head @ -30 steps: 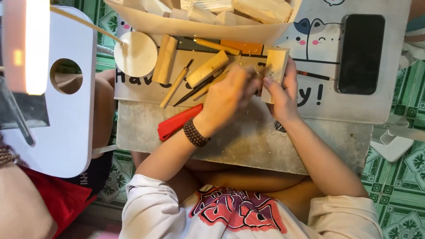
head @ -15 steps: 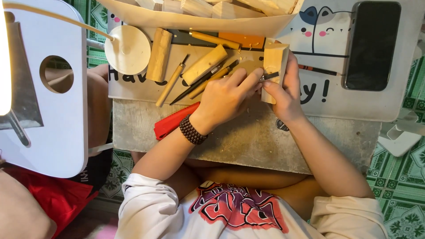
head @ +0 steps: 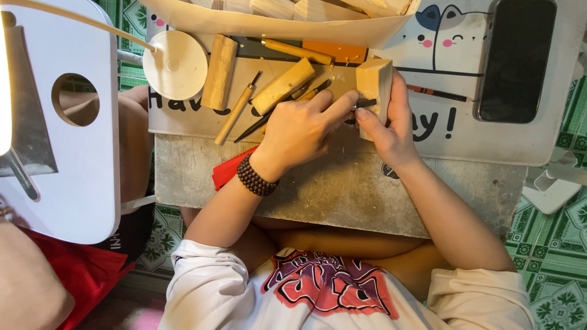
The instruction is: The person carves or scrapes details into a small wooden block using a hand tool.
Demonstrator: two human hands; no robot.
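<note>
Seen from above, looking down at a lap and a low table (head: 342, 189) with a worn grey top.

Right hand (head: 391, 131) wrapped around a pale wood block (head: 374, 85), fingers curled over its far side, thumb lying along its near face. Block held upright just above the table's far part, resting against a white board printed with a cartoon cat (head: 440, 36).

Left hand (head: 302, 128), beaded bracelet (head: 255, 176) at the wrist, closed in a pinch on a thin dark carving tool (head: 365, 104), tip touching the block's near face, index finger stretched along the shaft.

Left of the hands: several wooden-handled tools (head: 235, 113), a chunky wooden piece (head: 282, 85), a rounded wooden cylinder (head: 219, 72), a white disc (head: 175, 65). A red flat object (head: 229, 170) partly hidden under the left forearm.

Along the top edge, a cardboard tray (head: 275, 24) holding more wood blocks. To the right, a dark phone (head: 515, 58) lying face up on the board.

Far left, a white panel with a round hole (head: 79, 183) and a bright lamp glare. Green patterned floor (head: 550, 269) at the lower right.
</note>
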